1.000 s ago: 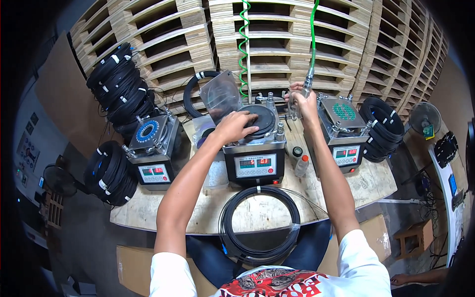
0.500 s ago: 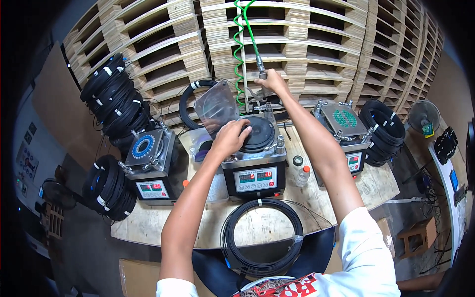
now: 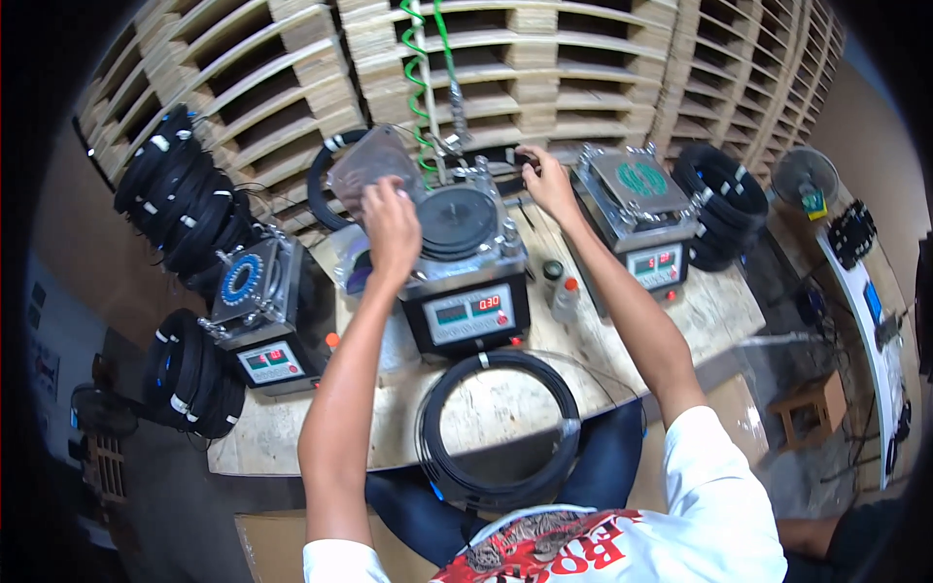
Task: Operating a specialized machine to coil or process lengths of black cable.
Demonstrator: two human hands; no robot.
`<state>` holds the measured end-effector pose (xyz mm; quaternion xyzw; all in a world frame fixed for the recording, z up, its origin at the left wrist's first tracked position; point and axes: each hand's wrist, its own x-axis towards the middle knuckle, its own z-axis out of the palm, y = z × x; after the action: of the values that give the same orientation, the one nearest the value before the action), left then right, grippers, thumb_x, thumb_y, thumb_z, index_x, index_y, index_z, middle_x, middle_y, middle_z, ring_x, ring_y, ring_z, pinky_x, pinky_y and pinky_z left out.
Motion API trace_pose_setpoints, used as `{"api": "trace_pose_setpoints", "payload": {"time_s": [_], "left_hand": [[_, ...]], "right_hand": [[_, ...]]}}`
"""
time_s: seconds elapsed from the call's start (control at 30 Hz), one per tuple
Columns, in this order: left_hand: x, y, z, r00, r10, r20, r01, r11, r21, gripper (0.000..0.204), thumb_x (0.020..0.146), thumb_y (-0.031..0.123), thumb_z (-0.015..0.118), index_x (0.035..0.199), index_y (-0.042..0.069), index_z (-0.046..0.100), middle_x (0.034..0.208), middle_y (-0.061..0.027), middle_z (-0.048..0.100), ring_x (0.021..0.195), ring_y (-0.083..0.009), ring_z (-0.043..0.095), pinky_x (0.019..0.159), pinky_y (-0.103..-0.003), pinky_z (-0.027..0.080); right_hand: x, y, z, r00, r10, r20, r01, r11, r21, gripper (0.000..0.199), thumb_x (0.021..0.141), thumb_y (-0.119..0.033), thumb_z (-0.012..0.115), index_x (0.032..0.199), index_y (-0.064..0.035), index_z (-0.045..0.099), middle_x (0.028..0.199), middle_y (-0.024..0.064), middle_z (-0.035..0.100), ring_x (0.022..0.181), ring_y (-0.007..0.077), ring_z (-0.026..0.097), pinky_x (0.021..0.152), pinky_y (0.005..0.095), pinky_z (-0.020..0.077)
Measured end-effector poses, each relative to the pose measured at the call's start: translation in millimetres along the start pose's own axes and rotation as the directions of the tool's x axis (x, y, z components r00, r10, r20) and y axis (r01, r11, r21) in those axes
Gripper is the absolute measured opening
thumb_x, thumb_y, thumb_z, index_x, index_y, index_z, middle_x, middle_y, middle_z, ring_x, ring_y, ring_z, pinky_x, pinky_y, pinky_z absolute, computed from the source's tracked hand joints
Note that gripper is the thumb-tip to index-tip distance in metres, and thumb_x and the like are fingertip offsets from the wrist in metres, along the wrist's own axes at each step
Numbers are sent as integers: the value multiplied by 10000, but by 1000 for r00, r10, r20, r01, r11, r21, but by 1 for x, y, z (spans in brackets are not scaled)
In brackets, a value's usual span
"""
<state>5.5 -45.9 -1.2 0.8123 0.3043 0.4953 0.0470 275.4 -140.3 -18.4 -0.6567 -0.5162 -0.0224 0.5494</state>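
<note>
Middle machine [image 3: 466, 316] stands at the centre of the frame, and it is the one I have both hands at. Nearest me, at the lower centre, a coil [image 3: 429, 423] of black cable lies over the table's [image 3: 292, 428] front edge. Beyond it comes the machine's lit panel, with a bottle [image 3: 565, 303] just to its right. On the machine's top lies the dark round disc [image 3: 455, 222], bare of any cover. My left hand [image 3: 392, 233] is left of the disc with its fingers raised in front of the tilted plate [image 3: 362, 160]; blur keeps me from telling whether they touch or pinch it. My right hand [image 3: 554, 185], right of centre, has thumb and fingers parted, with nothing I can make out between them. Either side, the left machine [image 3: 262, 340] and right machine [image 3: 637, 219] each carry a flat plate on top, so I judge those two set up and the middle one unfinished, its disc uncovered and its plate not seated. Farther off, at upper centre, the air gun [image 3: 455, 112] hangs on a green hose [image 3: 444, 44], clear of my hands, before stacked pallets [image 3: 564, 63].
</note>
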Motion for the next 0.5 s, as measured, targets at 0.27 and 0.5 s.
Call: {"api": "trace_pose_setpoints", "payload": {"time_s": [0.27,0.5], "left_hand": [[-5,7,-5,901,-218,-376,239,971,10,151,892,114,588,1023,124,663,1055,-145,461,1027,-330,475,947,-454,365],[-14,-8,16,786,-421,-452,406,904,-135,150,892,129,670,1022,174,729,1174,-147,470,1156,-310,433,1005,-440,358]], "right_hand": [[-196,36,-64,912,409,7,-398,891,-219,393,851,-53,619,1227,-38,508,988,284,644,950,462,629,866,498,494],[-253,102,-37,936,345,65,-305,892,-332,656,709,-250,851,1237,-29,529,1079,260,671,1053,396,648,945,442,502]]}}
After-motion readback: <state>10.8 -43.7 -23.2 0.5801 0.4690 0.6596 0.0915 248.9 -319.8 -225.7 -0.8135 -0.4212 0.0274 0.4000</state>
